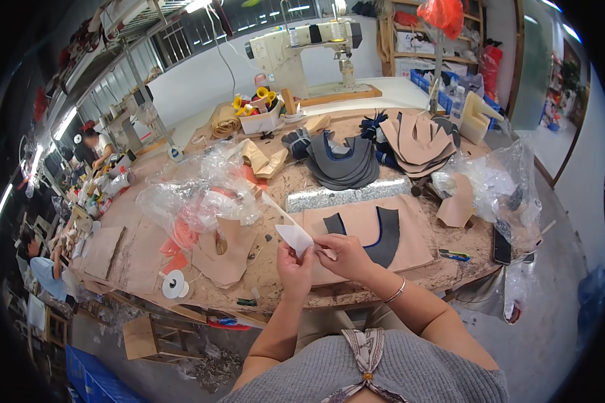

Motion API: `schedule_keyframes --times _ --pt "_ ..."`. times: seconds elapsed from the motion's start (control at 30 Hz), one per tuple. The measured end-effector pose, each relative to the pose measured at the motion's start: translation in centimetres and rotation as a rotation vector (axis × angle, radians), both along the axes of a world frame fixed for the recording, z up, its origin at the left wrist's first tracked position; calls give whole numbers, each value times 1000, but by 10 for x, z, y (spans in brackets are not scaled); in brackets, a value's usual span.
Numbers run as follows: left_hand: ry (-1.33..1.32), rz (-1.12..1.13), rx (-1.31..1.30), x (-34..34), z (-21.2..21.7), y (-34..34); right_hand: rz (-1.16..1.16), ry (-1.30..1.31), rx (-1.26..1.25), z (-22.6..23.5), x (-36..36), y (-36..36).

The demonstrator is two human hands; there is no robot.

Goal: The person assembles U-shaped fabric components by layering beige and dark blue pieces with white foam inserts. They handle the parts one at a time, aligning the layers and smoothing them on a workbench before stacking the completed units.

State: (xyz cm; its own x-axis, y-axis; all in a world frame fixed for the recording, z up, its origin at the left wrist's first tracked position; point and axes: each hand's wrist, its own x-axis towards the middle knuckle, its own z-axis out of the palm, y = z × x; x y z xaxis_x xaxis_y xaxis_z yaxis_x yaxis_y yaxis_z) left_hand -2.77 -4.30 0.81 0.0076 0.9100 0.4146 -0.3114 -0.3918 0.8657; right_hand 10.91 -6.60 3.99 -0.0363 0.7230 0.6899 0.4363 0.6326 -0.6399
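Cluttered leather workshop bench (148, 242) fills my view. Low centre, my left hand (294, 263) and right hand (343, 255) pinch a small white cut piece (294, 238) between them, fingers closed on its edges, lifted just above the bench. Beyond lies a tan leather panel (356, 225) with dark shoe-upper pieces (383, 235) on it. Further up, stacked uppers (343, 164) wait, so I judge much work remains. A sewing machine (309, 47) stands at the top.

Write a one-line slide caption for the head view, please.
Both hands, left hand and right hand, hold a small white pointed piece above a cluttered brown workbench.
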Motion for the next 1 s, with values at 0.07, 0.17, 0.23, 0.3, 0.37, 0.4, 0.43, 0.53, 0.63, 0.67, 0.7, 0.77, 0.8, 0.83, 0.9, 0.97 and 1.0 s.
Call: schedule_keyframes --times 0.07,0.17,0.23,0.3,0.37,0.4,0.43,0.53,0.63,0.67,0.7,0.77,0.8,0.83,0.9,0.97,1.0 --pt "3 -10 -4 2 4 -4 -43 -45 5 -1 0 -1" --pt "13 3 -5 6 5 -7 -121 -111 3 -6 -4 -4" --pt "25 16 -18 7 5 -6 -150 -166 -36 -5 -5 -6" --pt "93 30 -17 6 3 -8 -170 -174 28 -14 -1 0" --pt "105 36 -26 4 1 -8 -114 -128 16 -11 2 0" --pt "83 34 -35 3 1 -7 -50 -77 -27 -7 3 -2" --pt "61 31 -45 2 1 -7 14 -27 -72 -4 3 -3" --pt "34 2 -63 4 5 -9 -23 -61 18 -7 2 -1" --pt "68 29 -13 7 6 -12 -124 -123 -29 -6 0 -7" --pt "93 33 -13 7 4 -12 -133 -137 -22 -8 1 -6" --pt "118 39 -12 7 0 -11 -143 -151 -15 -13 3 -3" --pt "101 37 -22 6 -1 -10 -88 -114 -52 -13 6 -2" --pt "59 30 -31 5 1 -10 -24 -62 -96 -10 7 -3" --pt "16 24 -43 5 2 -10 42 -12 -142 -8 7 -4" --pt "27 16 -54 4 4 -9 38 -2 -77 -7 6 -6" --pt "59 20 -56 4 4 -10 21 -17 -42 -5 5 -8" --pt "85 26 -51 4 2 -10 5 -36 -39 -5 6 -9"
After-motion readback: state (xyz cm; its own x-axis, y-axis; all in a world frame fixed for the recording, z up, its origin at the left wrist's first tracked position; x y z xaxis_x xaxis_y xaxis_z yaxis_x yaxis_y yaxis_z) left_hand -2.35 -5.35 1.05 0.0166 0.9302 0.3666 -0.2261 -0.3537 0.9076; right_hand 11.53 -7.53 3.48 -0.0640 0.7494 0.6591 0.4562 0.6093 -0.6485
